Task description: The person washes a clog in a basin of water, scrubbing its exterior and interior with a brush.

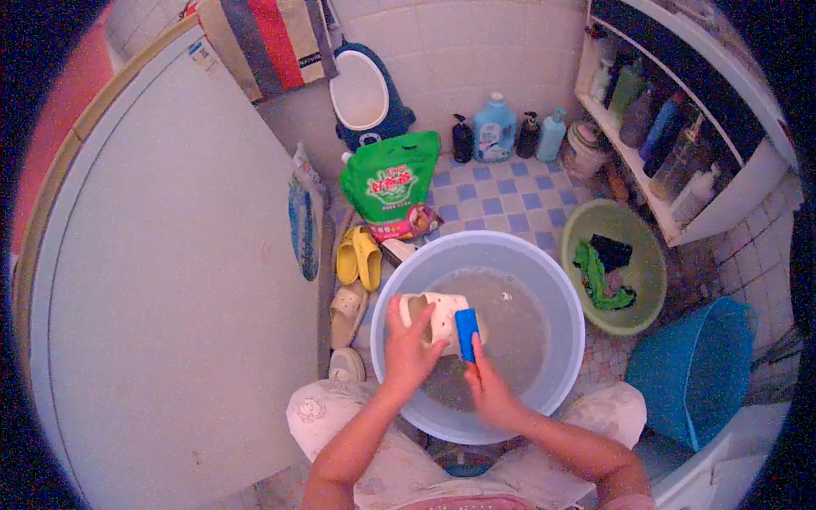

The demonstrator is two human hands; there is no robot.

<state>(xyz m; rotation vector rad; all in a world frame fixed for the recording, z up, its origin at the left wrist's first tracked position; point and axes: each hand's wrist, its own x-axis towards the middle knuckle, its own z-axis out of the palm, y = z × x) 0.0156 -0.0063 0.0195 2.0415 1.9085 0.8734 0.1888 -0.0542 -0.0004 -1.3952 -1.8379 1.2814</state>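
Over a pale blue basin (571, 374) of cloudy water, my left hand (411, 344) grips a cream-coloured clog (446, 314) by its open heel end. My right hand (493, 393) is closed around a blue brush (467, 333), which lies against the toe part of the clog. The brush's bristles are hidden from this angle. Both hands are inside the basin's rim, above the murky water (518, 340).
Left of the basin are yellow clogs (359, 258), a beige shoe (348, 311) and a green detergent pouch (391, 180). A green basin (653, 293) with clothes and a blue bucket (680, 374) stand right. Bottles (495, 132) line the back wall; a white door (161, 280) borders the left.
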